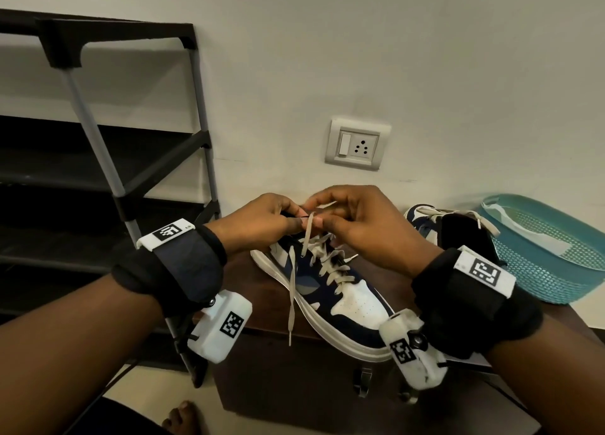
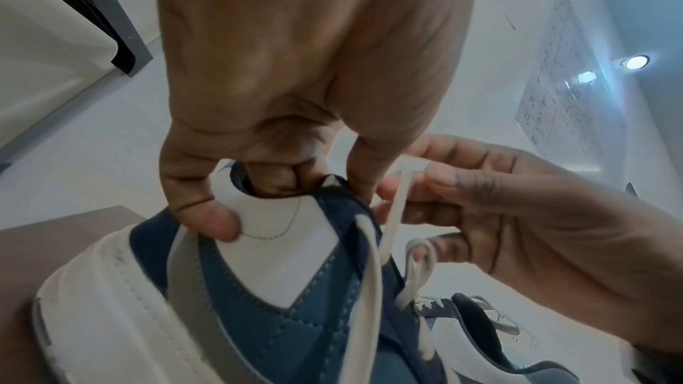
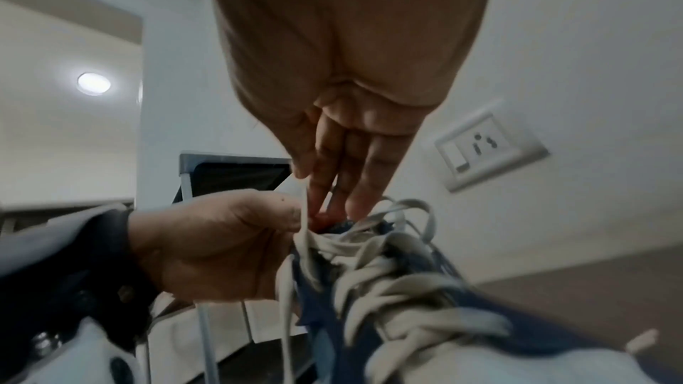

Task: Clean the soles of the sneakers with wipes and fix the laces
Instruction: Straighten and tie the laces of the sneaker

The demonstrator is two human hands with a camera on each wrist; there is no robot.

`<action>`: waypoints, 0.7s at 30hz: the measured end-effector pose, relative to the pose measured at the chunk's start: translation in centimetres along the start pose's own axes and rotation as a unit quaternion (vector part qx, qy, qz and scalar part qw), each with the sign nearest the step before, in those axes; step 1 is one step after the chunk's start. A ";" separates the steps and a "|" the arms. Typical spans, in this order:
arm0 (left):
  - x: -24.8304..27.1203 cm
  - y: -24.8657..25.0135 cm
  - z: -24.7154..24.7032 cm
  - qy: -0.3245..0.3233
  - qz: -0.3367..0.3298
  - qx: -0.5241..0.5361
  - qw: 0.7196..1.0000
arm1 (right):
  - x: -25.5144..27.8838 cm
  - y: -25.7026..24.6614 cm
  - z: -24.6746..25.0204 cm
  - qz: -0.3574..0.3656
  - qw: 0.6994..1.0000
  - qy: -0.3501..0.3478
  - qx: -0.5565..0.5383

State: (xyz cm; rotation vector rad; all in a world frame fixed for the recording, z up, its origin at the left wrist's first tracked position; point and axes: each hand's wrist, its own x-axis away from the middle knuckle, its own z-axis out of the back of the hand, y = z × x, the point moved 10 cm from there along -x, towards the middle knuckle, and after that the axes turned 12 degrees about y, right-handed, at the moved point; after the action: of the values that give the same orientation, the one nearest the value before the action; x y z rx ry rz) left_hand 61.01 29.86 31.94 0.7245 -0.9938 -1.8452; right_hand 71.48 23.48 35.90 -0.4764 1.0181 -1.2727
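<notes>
Left hand (image 1: 262,225) grips the collar of the sneaker (image 1: 327,290) on the table (image 1: 262,369). Right hand (image 1: 357,225), just beside it, pinches the lace (image 1: 307,235). Second sneaker (image 1: 455,228) lies beyond the right hand.

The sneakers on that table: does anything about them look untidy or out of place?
Yes. The near sneaker has one loose lace end trailing over its side and past the table edge. The second sneaker lies tipped against the teal basket.
</notes>
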 end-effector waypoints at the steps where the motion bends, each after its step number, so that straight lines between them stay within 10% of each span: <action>1: 0.0 -0.1 0.1 0.001 0.004 0.002 1.000 | 0.0 0.2 0.2 -0.019 0.999 0.008 -0.039; 7: 0.0 -0.6 0.3 0.010 0.025 0.020 0.999 | 0.0 0.6 4.7 0.004 0.985 0.142 0.098; 13: 0.0 -0.7 0.4 0.012 0.029 0.003 1.000 | 3.2 1.4 0.5 -0.022 0.981 -0.004 0.195; 21: 0.2 -0.5 0.2 0.006 0.023 -0.006 1.000 | 3.3 1.5 -1.7 0.001 0.955 0.051 0.292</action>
State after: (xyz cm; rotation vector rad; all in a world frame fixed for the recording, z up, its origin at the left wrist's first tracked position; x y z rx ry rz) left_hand 60.56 29.92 31.59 0.6989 -0.9840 -1.8035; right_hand 70.76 21.24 32.67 0.0481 0.6751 -1.5306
